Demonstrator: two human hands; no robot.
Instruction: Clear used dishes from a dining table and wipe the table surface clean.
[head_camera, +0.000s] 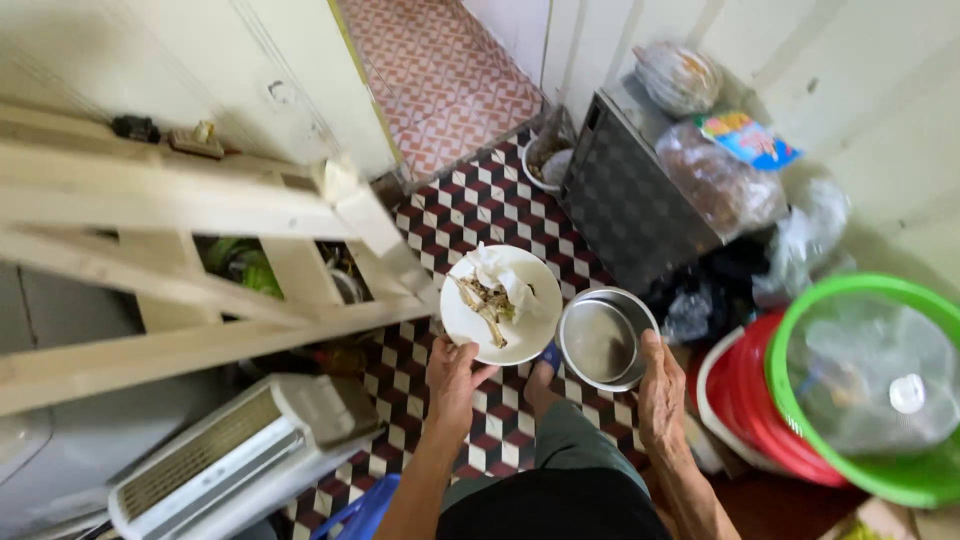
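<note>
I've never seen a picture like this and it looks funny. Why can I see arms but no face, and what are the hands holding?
The camera sits on a person's head and looks down, so you see only their arms and legs. The left hand holds a white plate with food scraps and a crumpled tissue on it. The right hand holds a shiny metal bowl. Below is a checkered floor. Stacked red and green basins sit at the right, a wooden frame at the left.
</note>
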